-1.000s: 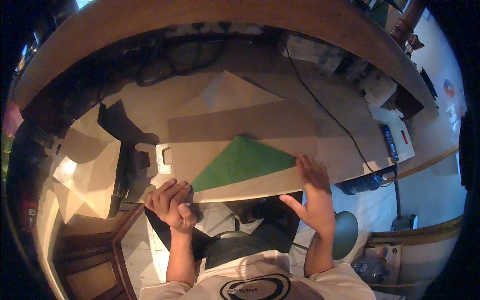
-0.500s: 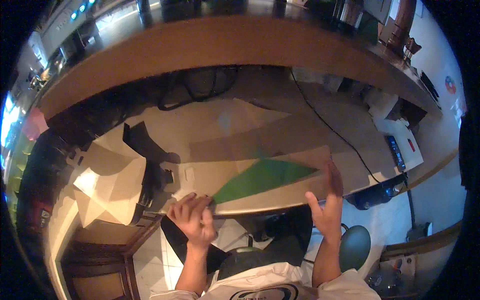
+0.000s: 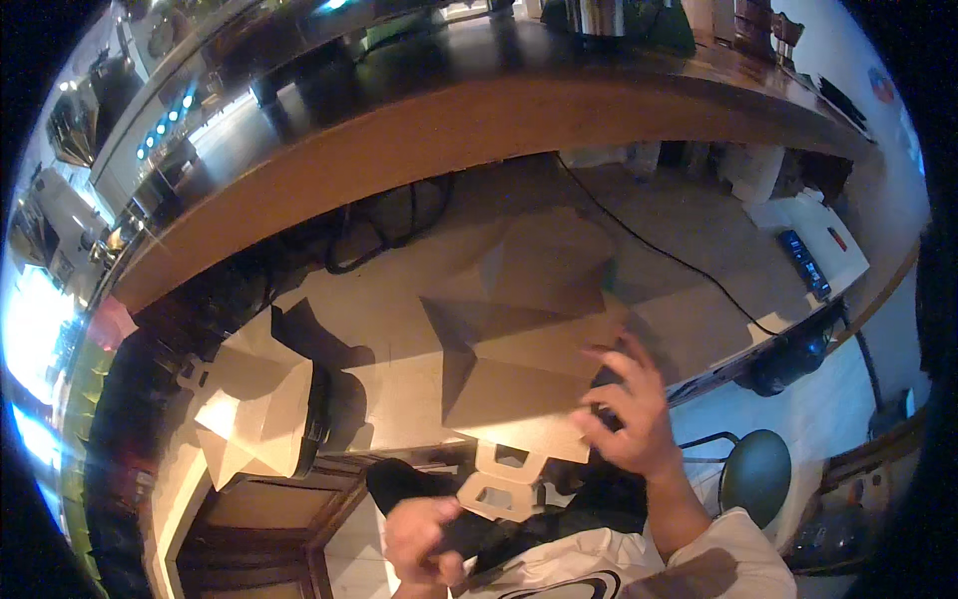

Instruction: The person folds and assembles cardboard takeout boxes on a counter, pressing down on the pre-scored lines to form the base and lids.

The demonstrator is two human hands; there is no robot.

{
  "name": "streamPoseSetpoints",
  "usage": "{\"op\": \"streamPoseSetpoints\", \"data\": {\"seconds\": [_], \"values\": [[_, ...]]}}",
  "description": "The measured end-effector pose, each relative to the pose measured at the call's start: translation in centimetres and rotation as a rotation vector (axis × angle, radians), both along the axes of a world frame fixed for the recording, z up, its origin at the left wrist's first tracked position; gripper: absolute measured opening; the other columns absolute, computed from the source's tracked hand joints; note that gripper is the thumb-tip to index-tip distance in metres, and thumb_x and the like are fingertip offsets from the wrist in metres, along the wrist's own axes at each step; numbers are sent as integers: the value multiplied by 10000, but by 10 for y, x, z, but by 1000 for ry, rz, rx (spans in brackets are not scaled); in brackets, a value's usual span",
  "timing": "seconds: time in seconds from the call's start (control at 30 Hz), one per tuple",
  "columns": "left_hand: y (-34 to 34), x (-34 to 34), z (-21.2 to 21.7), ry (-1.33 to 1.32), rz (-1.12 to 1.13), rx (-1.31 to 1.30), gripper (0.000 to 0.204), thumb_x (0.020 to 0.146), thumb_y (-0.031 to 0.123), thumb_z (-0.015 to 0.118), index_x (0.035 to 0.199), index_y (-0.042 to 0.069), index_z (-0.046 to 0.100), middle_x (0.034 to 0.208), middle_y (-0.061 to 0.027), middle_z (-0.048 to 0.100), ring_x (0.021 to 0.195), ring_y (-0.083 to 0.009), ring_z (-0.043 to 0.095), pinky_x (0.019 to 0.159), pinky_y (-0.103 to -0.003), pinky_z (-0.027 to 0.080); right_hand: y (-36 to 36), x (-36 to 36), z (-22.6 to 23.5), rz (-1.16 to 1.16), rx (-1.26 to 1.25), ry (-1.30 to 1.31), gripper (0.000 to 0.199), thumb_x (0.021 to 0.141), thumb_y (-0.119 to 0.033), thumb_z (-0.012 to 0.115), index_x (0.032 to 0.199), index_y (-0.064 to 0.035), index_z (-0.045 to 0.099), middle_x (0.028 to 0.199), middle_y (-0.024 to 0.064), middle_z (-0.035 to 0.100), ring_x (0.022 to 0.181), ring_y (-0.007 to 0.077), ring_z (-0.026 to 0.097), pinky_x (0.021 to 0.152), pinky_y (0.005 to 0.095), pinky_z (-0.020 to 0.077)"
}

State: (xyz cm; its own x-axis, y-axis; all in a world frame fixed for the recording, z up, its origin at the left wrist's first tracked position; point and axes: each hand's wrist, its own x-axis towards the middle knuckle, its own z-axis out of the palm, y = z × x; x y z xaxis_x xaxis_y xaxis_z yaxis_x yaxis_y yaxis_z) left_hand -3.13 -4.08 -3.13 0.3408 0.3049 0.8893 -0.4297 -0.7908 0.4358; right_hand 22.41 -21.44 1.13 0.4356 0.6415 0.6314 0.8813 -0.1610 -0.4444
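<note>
flat brown cardboard carton (image 3: 524, 374) half-folded at the desk's near edge under the right hand (image 3: 629, 419), stack of folded brown cartons (image 3: 254, 404) at left, white box with dark blue label (image 3: 810, 240) far right

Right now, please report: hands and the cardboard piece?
Right hand on brown folded cardboard sheet, fingers spread. Left hand closed below its cut-out tab. Nothing blocking.

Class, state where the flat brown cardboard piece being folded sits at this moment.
In the head view the cardboard piece lies centre on the pale counter, under the right hand, above the left hand.
</note>
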Motion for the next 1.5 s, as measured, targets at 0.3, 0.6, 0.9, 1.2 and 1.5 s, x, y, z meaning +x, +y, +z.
{"op": "streamPoseSetpoints", "data": {"seconds": [0.3, 0.6, 0.9, 1.2, 1.5], "values": [[75, 55, 46, 606, 317, 19, 789, 803, -78, 666, 1563, 26, 483, 1599, -297, 438, 1468, -481, 453, 1196, -521, 412, -76, 13, 11, -445, 254, 101, 331, 826, -118, 794, 1144, -43, 743, 1413, 160, 681, 1462, 402, 514, 1225, 521, 379], [67, 98, 48, 793, 108, 290, 458, 761, 83, 869, 1206, 110, 765, 1602, -225, 489, 1558, -476, 352, 1264, -600, 317, -21, -38, 32, 36, -184, 81, 433, 886, -172, 782, 1307, -99, 712, 1293, 104, 719, 1274, 305, 638, 1152, 529, 448], [50, 55, 47, 660, 79, 390, 367, 757, 231, 914, 1094, 177, 779, 1305, -18, 736, 1274, -306, 647, 1218, -609, 355, -16, -24, 24, -53, -290, -45, 414, 801, -18, 736, 1202, -118, 753, 1198, 52, 746, 1188, 291, 677, 1159, 534, 421], [43, 78, 45, 565, 105, 243, 260, 823, 124, 866, 1042, 88, 730, 973, -74, 766, 928, -287, 723, 914, -479, 538, 26, -24, 0, -63, -115, 235, 260, 874, -215, 816, 1082, -81, 734, 1072, 106, 733, 1045, 325, 667, 1068, 530, 440], [59, 119, 44, 846, 177, 255, 453, 955, 214, 714, 1407, 209, 696, 1493, -189, 572, 1414, -428, 486, 1206, -555, 370, 57, -17, -11, -300, -237, -68, 446, 906, -333, 771, 1299, -124, 737, 1354, 87, 664, 1293, 341, 568, 1170, 567, 363]]}}
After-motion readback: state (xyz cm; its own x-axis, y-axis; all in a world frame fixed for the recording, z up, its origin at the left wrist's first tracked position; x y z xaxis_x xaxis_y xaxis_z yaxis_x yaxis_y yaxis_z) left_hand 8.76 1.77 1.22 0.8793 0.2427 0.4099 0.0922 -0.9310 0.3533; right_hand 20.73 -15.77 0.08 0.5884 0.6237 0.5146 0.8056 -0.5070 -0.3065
